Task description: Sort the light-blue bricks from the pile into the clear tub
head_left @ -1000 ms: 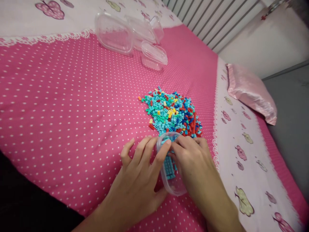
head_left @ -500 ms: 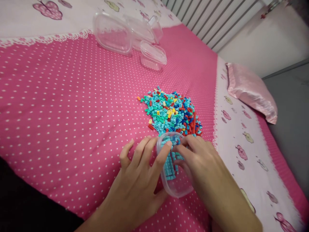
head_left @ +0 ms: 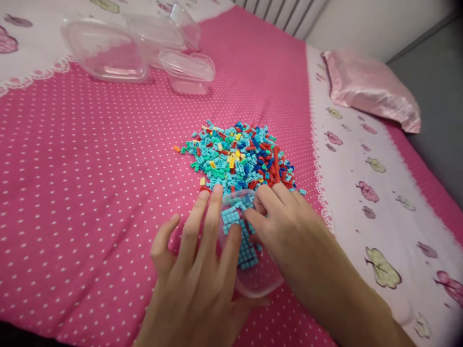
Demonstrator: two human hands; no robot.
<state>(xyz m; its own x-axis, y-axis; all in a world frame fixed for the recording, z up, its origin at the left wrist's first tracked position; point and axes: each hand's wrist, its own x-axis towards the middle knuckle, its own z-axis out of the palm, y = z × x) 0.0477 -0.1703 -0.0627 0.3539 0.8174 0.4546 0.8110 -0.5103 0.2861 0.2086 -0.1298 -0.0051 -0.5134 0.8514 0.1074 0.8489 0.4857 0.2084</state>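
Note:
A clear plastic container (head_left: 258, 284) lies before me with light-blue toy building bricks (head_left: 248, 250) inside, several lined up in rows. My left hand (head_left: 195, 260) is spread at its left side, the index finger reaching over the rim onto the bricks and the thumb stretched along the near edge. My right hand (head_left: 285, 226) comes in from the right with fingers curled and pinched together inside the container. Whatever is between those fingertips is hidden. Just beyond the container is a heap of loose building bricks (head_left: 231, 159) in blue, green, red and yellow.
Several clear plastic containers (head_left: 104, 72) stand at the back left. Underneath everything is a pink polka-dot bedspread (head_left: 90, 168) with a pale printed border (head_left: 361, 212). A satin pillow (head_left: 372, 91) lies at the upper right, near a grey surface (head_left: 434, 86).
The view has shifted, so the heap and the far containers appear further left. My left index finger has moved down onto the light-blue bricks. My right fingers remain in the container.

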